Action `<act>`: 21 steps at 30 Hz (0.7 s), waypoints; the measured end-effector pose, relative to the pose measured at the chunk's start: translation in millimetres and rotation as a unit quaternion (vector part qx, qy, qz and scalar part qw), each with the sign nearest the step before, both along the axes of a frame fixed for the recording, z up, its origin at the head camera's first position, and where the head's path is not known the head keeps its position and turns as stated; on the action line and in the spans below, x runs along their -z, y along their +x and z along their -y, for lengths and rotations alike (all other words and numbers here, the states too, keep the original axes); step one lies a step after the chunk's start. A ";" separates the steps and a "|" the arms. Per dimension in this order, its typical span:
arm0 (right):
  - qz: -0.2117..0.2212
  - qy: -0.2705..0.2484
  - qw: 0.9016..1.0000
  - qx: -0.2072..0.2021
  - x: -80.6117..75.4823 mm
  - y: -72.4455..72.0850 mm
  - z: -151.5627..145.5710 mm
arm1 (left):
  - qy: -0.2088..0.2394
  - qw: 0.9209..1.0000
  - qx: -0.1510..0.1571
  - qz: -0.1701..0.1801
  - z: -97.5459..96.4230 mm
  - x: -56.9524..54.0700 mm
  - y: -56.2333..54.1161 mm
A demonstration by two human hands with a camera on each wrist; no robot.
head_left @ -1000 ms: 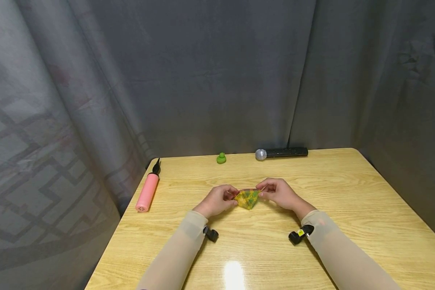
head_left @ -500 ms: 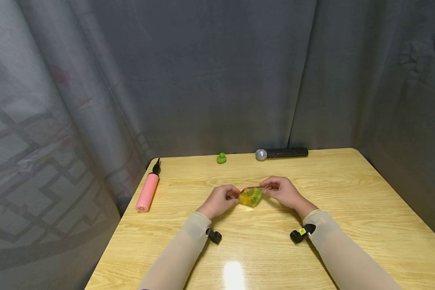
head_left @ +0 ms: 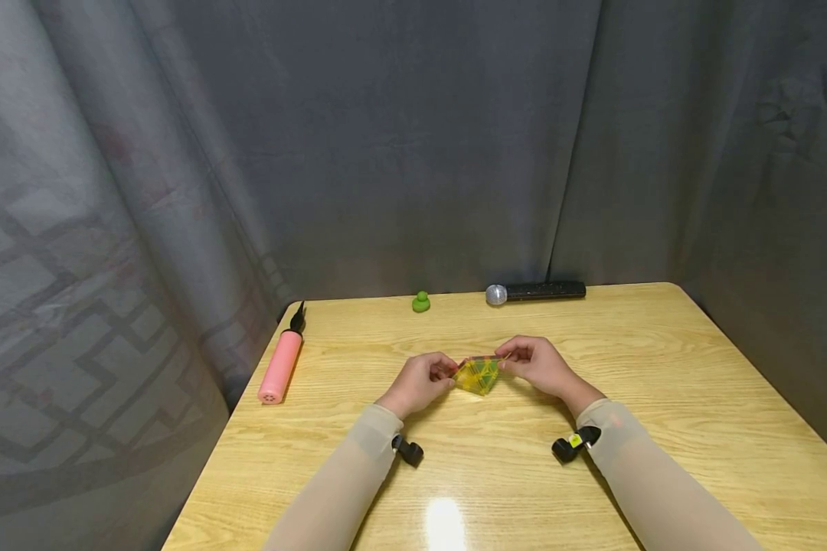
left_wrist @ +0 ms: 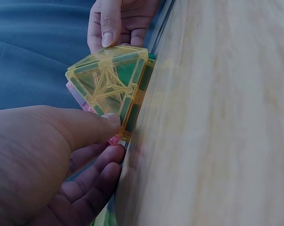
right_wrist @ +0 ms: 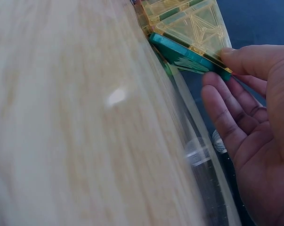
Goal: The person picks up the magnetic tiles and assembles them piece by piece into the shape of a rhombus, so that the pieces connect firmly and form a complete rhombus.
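Between my two hands, over the middle of the table, are translucent magnetic tiles [head_left: 477,376], triangular ones joined into a small solid shape. In the left wrist view yellow tiles [left_wrist: 106,89] face the camera, with a pink tile [left_wrist: 79,96] along one edge. A green tile [right_wrist: 191,55] borders the yellow ones in the right wrist view. My left hand [head_left: 420,381] pinches the left corner, thumb on the yellow face and fingers behind. At the opposite corner my right hand [head_left: 539,366] pinches the tiles between thumb and fingers.
A pink hand pump [head_left: 282,366] with a black nozzle lies at the table's left edge. Along the back edge sit a small green duck-like toy [head_left: 421,301] and a black microphone [head_left: 544,291]. Grey curtains [head_left: 413,153] hang behind the wooden table [head_left: 496,474].
Both hands and the tiles have shifted slightly to the right and away over the last second, with hardly any movement in the latter half. Both hands keep their pinch.
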State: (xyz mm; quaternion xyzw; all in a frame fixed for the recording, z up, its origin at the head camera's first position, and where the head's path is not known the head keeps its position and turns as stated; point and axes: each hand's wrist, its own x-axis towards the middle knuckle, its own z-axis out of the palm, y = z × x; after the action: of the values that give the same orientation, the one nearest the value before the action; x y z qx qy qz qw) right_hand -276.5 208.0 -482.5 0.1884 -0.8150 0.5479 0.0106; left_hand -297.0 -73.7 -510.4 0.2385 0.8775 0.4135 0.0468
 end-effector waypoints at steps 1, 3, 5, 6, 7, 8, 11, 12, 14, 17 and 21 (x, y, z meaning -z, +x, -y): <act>0.001 -0.002 1.000 0.000 0.8 -0.5 0.0 | 0.001 1.000 0.000 0.000 0.1 0.1 0.0; 0.004 -0.006 1.000 0.000 2.2 -1.5 0.1 | 0.002 1.000 0.001 0.000 0.5 0.4 0.0; 0.007 -0.008 1.000 0.001 3.5 -2.1 -0.1 | 0.004 1.000 0.001 0.000 0.8 0.8 0.1; 0.007 -0.008 1.000 0.001 4.0 -2.4 -0.1 | 0.005 1.000 0.001 0.000 1.0 1.1 0.1; 0.007 -0.007 1.000 0.001 2.9 -1.7 0.3 | 0.006 1.000 0.001 0.000 1.2 1.3 0.0; 0.007 -0.004 1.000 0.001 2.8 -1.9 0.3 | 0.006 1.000 0.000 0.000 1.3 1.3 -0.2; 0.005 0.004 1.000 0.005 12.1 -8.7 -1.5 | 0.007 1.000 0.000 -0.001 1.8 1.7 -0.9; 0.003 0.007 1.000 0.006 15.8 -11.1 -2.4 | 0.007 1.000 0.000 -0.001 2.2 1.9 -1.1; -0.001 0.010 1.000 0.008 24.4 -17.1 -5.2 | 0.008 1.000 0.000 -0.001 2.5 1.4 -1.7; -0.006 0.014 1.000 0.013 28.6 -20.5 -8.7 | 0.012 1.000 -0.001 -0.001 4.1 0.2 -2.8; -0.012 0.025 0.999 0.027 24.6 -21.3 -12.6 | 0.019 1.000 -0.005 -0.008 9.1 -2.3 -5.0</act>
State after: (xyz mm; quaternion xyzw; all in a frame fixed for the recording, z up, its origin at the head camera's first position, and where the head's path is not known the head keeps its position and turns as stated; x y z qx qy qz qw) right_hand -297.8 220.6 -507.1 0.1731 -0.8328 0.5250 0.0302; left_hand -302.0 -82.8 -508.1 0.2384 0.8709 0.4286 0.0326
